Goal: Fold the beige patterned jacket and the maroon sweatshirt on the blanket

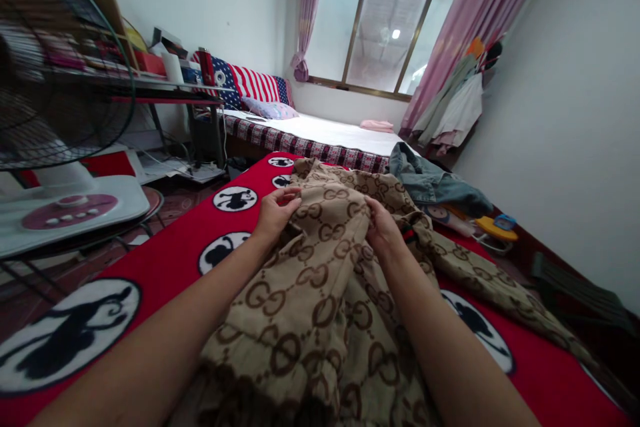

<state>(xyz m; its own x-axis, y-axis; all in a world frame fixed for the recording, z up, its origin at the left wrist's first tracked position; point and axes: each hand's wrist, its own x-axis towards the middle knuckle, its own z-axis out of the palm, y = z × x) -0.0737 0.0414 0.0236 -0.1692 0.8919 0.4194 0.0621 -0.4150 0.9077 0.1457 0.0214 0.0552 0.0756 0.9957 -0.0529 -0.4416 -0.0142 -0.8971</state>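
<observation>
A tan jacket (305, 273) with a brown interlocking-letter print lies rumpled before me, its gathered hem toward my body. One sleeve (480, 280) stretches off to the right, and a dark stripe with red shows near its upper part. My left hand (276, 213) is closed at the jacket's left edge, thumb and fingers pinching the cloth. On the other side, my right hand (384, 227) grips a fold of the same jacket, with some fingertips hidden behind fabric. Underneath is a red blanket (175, 260) with white ovals and black figures.
Denim clothing (425, 177) lies beyond the jacket at the right. A fan (65, 207) stands at left, near a cluttered desk (165, 90). Farther back is a bed (320, 127) under the window. A yellow stool-like item (495, 228) is beside the right wall.
</observation>
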